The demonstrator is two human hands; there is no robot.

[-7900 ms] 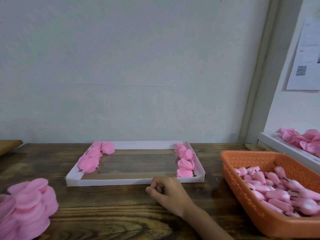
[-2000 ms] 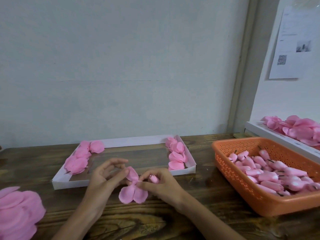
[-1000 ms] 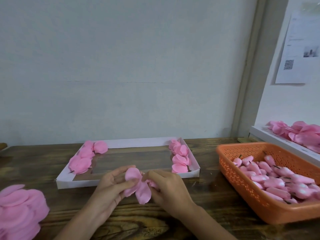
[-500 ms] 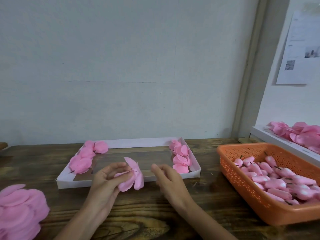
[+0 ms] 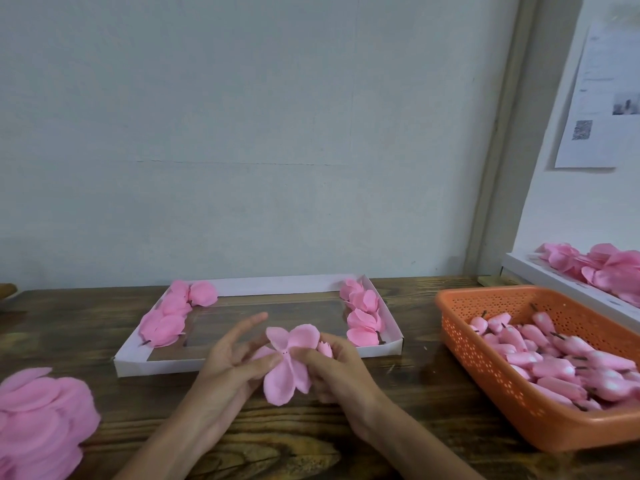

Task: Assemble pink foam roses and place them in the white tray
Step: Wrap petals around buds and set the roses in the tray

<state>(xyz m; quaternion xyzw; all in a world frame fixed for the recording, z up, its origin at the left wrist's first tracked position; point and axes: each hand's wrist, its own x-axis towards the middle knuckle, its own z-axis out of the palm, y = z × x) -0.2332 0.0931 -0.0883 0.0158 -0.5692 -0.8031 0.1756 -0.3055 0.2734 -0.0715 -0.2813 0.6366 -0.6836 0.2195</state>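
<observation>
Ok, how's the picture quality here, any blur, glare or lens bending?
Head view: light is soft and even, with only faint shadows under the white tray. Head view: wide-angle bending tilts the door frame. Head view: the wall paper is too blurred to read; the pink petal piece pinched by the left hand and right hand looks slightly soft.
</observation>
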